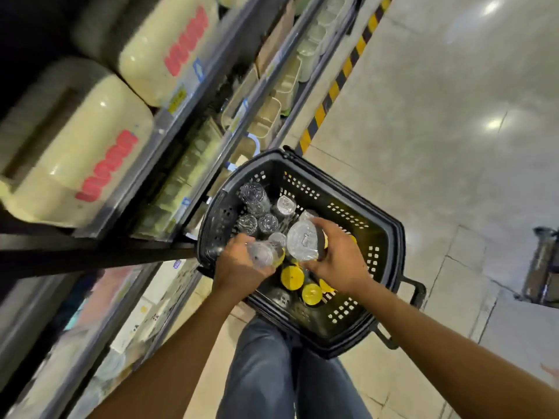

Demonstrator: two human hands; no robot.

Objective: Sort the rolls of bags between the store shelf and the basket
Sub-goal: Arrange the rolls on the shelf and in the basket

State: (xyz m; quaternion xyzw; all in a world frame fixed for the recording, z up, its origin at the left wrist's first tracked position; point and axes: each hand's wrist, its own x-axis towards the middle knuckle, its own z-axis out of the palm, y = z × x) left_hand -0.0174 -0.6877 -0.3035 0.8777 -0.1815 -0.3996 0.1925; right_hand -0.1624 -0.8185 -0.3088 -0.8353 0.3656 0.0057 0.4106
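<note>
A black perforated basket (348,213) stands on the floor beside the store shelf (169,137). Inside it lie several clear-wrapped rolls of bags (255,196) and several rolls with yellow ends (292,277). My left hand (239,264) grips a small clear roll (263,254) with a yellow end over the basket's near left corner. My right hand (338,258) grips a larger clear-wrapped roll (304,240) with a dark band, just above the rolls in the middle of the basket.
The shelf runs along the left with large cream packs (90,152) on the upper level and plastic tubs (266,116) lower down. A yellow-black striped strip (332,89) edges the tiled floor. My knees (287,373) are below the basket. A dark cart (544,267) stands at right.
</note>
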